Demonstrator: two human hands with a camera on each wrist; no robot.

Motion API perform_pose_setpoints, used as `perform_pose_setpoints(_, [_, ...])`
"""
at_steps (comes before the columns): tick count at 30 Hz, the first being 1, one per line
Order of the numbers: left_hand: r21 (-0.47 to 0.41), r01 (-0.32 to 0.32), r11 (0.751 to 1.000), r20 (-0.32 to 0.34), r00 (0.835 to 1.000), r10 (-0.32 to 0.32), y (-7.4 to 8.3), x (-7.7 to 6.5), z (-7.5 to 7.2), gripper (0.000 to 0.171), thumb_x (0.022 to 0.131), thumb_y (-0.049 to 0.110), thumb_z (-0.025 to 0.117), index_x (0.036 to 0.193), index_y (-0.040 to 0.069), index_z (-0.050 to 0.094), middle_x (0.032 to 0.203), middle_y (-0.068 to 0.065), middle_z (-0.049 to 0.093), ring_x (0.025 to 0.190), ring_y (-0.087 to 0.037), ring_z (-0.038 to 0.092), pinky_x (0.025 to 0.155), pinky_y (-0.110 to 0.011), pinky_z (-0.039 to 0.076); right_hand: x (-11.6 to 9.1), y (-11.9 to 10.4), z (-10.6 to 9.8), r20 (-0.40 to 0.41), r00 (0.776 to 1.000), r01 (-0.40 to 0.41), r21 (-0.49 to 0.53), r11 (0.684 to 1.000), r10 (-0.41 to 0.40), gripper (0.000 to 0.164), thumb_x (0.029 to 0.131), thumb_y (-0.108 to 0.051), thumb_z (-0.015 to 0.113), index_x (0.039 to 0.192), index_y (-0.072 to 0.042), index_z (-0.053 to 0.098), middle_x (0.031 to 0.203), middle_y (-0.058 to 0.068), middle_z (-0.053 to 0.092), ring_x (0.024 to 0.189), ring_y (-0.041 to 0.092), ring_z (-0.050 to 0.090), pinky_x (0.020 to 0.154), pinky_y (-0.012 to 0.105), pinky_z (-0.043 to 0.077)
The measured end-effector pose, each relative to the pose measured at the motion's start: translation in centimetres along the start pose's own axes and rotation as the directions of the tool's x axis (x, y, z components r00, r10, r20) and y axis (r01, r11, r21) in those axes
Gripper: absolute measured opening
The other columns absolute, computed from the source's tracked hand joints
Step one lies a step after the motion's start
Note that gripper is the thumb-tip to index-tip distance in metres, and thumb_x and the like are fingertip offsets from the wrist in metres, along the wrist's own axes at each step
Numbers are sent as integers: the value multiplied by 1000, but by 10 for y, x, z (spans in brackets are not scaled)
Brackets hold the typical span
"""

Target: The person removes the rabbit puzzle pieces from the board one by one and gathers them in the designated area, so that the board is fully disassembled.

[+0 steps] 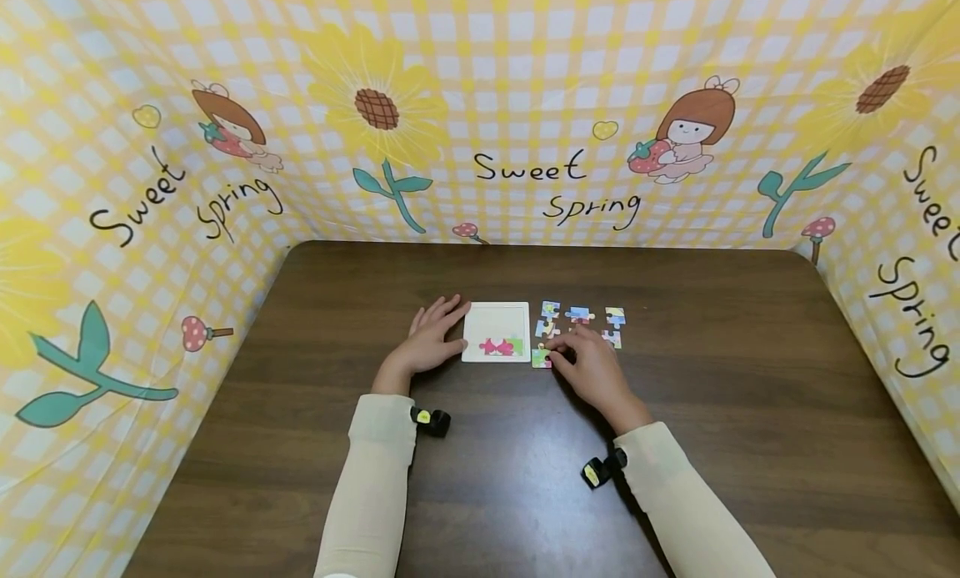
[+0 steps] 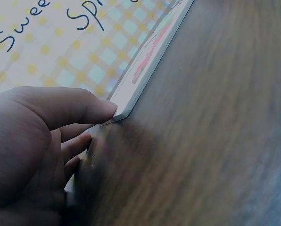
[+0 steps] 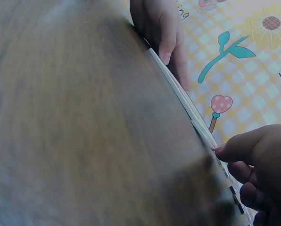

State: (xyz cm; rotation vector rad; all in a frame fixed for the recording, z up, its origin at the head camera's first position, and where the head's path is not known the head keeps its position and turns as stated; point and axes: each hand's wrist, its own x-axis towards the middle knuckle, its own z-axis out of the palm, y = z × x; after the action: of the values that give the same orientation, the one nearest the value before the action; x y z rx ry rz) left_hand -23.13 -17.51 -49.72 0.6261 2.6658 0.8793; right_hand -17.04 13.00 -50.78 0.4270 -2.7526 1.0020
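A white puzzle tray (image 1: 495,319) lies on the table with joined pink and green puzzle pieces (image 1: 501,346) along its lower part. My left hand (image 1: 431,340) rests at the tray's left edge, fingers extended, and its thumb (image 2: 103,112) touches the tray's near corner in the left wrist view. Just right of the tray, my right hand (image 1: 596,369) pinches the edge of a green puzzle piece (image 1: 540,359) with thumb and forefinger, low over the table. In the right wrist view the right thumb (image 3: 230,148) is right at the piece's edge.
Several loose puzzle pieces, among them a blue one (image 1: 579,314) and one at the far right (image 1: 615,316), lie beyond my right hand, which partly covers some. The brown wooden table (image 1: 495,495) is enclosed by a yellow checked cloth (image 1: 510,86) at the back and sides.
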Motion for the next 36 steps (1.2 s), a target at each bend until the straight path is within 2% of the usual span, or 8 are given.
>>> perform_pose_setpoints(3, [4, -1, 1000, -3, 1000, 2, -2, 0, 0, 68, 95, 25, 59, 155, 18, 27, 162, -7, 15, 148, -28, 1, 115, -52, -8, 1, 0, 1, -3, 1000, 4, 2, 1000, -4, 7, 88, -18, 73, 94, -17, 76, 94, -1, 70, 107, 25, 60, 86, 50, 45])
perform_pose_setpoints(10, [2, 4, 1000, -8, 1000, -4, -3, -2, 0, 68, 95, 26, 59, 155, 18, 28, 162, -7, 15, 148, -28, 2, 115, -52, -7, 1, -2, 1, -4, 1000, 16, 6, 1000, -16, 9, 87, -17, 73, 95, -16, 77, 91, -2, 66, 90, 21, 60, 78, 44, 46])
perform_pose_setpoints(12, [1, 6, 1000, -9, 1000, -6, -3, -2, -1, 68, 95, 26, 59, 155, 18, 27, 162, -7, 15, 148, -28, 2, 115, -52, -7, 2, -3, 1, -10, 1000, 15, 8, 1000, -15, 10, 87, -17, 74, 96, -17, 77, 92, -2, 67, 96, 23, 61, 81, 46, 46])
perform_pose_setpoints(17, [10, 7, 1000, -2, 1000, -7, -3, -2, 0, 68, 96, 27, 59, 155, 19, 26, 162, -6, 14, 149, -27, 0, 115, -51, -8, 3, -9, 1, -16, 1000, 20, 26, 999, -20, 12, 88, -20, 73, 99, -19, 77, 96, -4, 66, 98, 21, 60, 84, 47, 42])
perform_pose_setpoints(18, [13, 6, 1000, 0, 1000, -6, -3, -1, 0, 68, 96, 27, 58, 156, 19, 26, 162, -6, 14, 149, -26, 0, 115, -51, -8, 4, -11, 1, -12, 1000, 24, 38, 999, -24, 14, 88, -20, 72, 101, -19, 77, 96, -4, 66, 94, 20, 59, 82, 46, 41])
perform_pose_setpoints(23, [13, 0, 1000, -1, 1000, 0, -1, 0, -1, 68, 96, 27, 58, 156, 18, 26, 162, -5, 14, 149, -27, 1, 115, -51, -8, 13, -23, 5, 16, 998, 59, 49, 997, -60, 20, 89, -21, 72, 108, -17, 74, 101, -1, 64, 100, 22, 56, 87, 48, 37])
perform_pose_setpoints(31, [21, -6, 1000, -11, 1000, 6, 2, -1, -1, 69, 95, 26, 59, 155, 17, 27, 162, -7, 16, 148, -29, 2, 115, -53, -6, 29, -45, 24, 124, 987, 102, -33, 994, -97, 26, 91, -26, 68, 116, -18, 72, 113, 3, 63, 109, 27, 54, 84, 45, 39])
perform_pose_setpoints(36, [13, -7, 1000, -13, 1000, 7, 2, -2, -2, 68, 95, 25, 59, 155, 17, 28, 161, -8, 17, 148, -29, 3, 115, -53, -6, 31, -50, 30, 141, 987, 90, -79, 993, -78, 30, 90, -28, 69, 118, -18, 71, 115, 3, 61, 108, 26, 52, 83, 42, 38])
